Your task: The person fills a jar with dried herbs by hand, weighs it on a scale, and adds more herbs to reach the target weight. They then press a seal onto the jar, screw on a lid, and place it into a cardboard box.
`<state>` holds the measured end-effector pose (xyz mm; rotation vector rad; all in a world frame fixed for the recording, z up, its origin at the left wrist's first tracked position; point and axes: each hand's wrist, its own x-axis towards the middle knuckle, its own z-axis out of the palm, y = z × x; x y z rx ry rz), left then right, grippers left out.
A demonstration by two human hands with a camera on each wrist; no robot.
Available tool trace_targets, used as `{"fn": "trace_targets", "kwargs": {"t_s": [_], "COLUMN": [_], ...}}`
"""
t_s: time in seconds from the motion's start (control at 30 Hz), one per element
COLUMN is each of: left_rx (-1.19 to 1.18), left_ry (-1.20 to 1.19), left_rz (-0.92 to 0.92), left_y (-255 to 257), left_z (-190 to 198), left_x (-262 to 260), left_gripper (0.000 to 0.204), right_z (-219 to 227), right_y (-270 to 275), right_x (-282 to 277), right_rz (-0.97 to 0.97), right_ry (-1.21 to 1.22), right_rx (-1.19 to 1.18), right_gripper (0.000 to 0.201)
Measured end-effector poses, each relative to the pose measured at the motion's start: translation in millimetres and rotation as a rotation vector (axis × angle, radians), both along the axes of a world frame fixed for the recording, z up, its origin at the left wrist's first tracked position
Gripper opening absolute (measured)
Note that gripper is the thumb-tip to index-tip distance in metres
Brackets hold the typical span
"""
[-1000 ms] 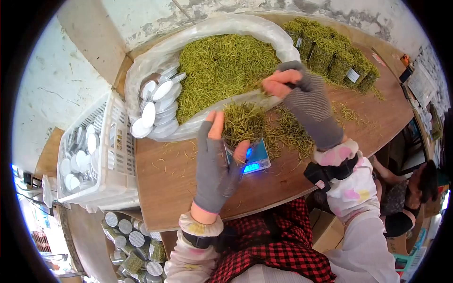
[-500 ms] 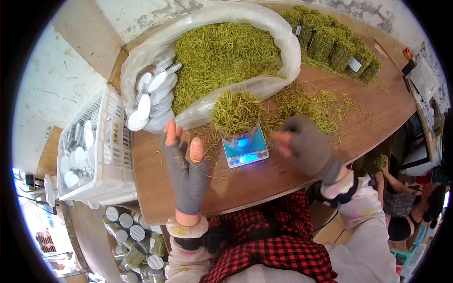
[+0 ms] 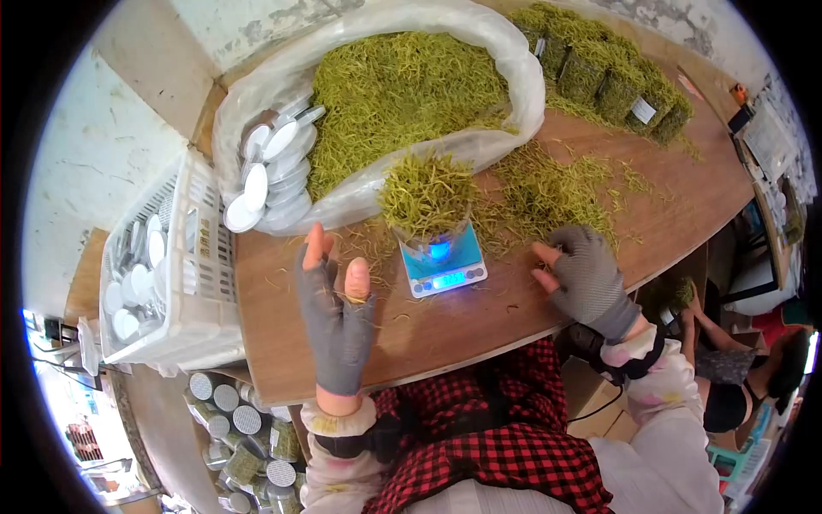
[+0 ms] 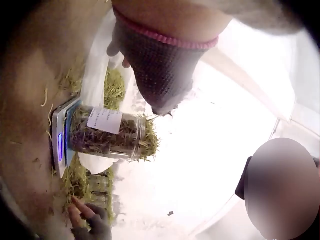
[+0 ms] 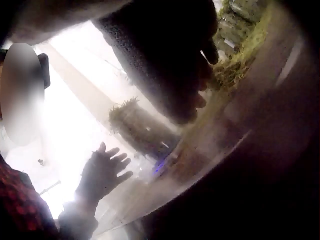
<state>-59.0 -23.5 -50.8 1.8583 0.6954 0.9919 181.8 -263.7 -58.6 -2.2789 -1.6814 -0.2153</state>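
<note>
A clear jar [image 4: 102, 141] with a white label stands on a small digital scale [image 3: 421, 281], heaped above its rim with dried green stems [image 3: 428, 193]. The scale's display glows blue. To the left of the scale, my left hand [image 3: 336, 321] in a grey fingerless glove is raised palm up, fingers extended, holding nothing. A few stem bits cling to that glove. My right hand [image 3: 591, 278], gloved alike, is right of the scale with fingers loosely bent, close by a pile of loose stems [image 3: 556, 197]. Nothing shows in its fingers.
Behind the scale lies a big plastic bag [image 3: 527, 86] full of stems, with round white-topped lids [image 3: 255, 187] at its left. Filled jars [image 3: 616, 90] line the back right. A white crate [image 3: 201, 283] of lids stands left; more jars [image 3: 248, 420] sit below. Another person [image 3: 728, 377] is at right.
My right hand has come from the bag's edge past the jar to the right of the scale. The left hand has let go of the jar and drawn back to the left.
</note>
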Motion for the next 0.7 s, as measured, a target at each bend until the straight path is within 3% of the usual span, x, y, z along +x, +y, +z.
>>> {"fn": "trace_targets", "kwargs": {"t_s": [0.27, 0.33, 0.47, 0.53, 0.57, 0.63, 0.7], "left_rx": [0.122, 0.227, 0.253, 0.385, 0.508, 0.573, 0.591], "left_ry": [0.045, 0.097, 0.053, 0.107, 0.075, 0.096, 0.083], "left_rz": [-0.089, -0.08, -0.126, -0.107, -0.095, -0.065, -0.048], "left_y": [-3, -4, -11, -14, -13, -17, -15], "left_z": [2, 3, 9, 14, 13, 18, 20], "left_x": [11, 12, 23, 32, 39, 47, 56], "left_gripper": [0.067, 0.077, 0.081, 0.083, 0.08, 0.077, 0.068], "right_z": [14, 18, 22, 32, 32, 26, 29], "right_y": [15, 26, 52, 66, 73, 90, 103], "right_x": [-2, -3, -8, -12, -12, -13, -15], "right_rz": [-0.034, -0.008, 0.039, 0.027, 0.033, 0.08, 0.124], "right_ry": [0.113, 0.349, 0.402, 0.583, 0.572, 0.634, 0.539], "right_rx": [0.217, 0.274, 0.369, 0.341, 0.354, 0.418, 0.448], "right_gripper": [0.042, 0.046, 0.051, 0.061, 0.061, 0.067, 0.067]}}
